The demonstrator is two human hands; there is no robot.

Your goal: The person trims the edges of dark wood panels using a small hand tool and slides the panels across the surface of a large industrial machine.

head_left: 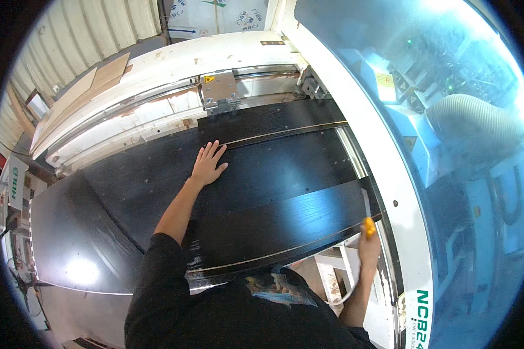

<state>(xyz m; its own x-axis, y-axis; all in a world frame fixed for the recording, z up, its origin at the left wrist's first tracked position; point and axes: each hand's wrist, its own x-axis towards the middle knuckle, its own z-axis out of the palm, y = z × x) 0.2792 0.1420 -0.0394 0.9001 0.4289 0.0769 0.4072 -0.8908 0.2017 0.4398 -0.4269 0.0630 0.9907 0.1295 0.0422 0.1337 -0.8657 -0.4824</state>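
Note:
My left hand lies flat on the black machine table, fingers spread. Its fingertips are at the left end of a dark wood-grain board, whose pale edge strip runs along its near side. A second dark board lies close to my body, also with a light line along its near edge. My right hand is closed around what looks like a yellow-orange air blow gun, held just beyond that board's right end. A pale hose trails down beside my right forearm.
A white machine frame with a blue see-through cover stands on the right, with a ribbed hose behind it. A metal clamp carriage sits on the rail at the far side. Wooden panels lie at the far left.

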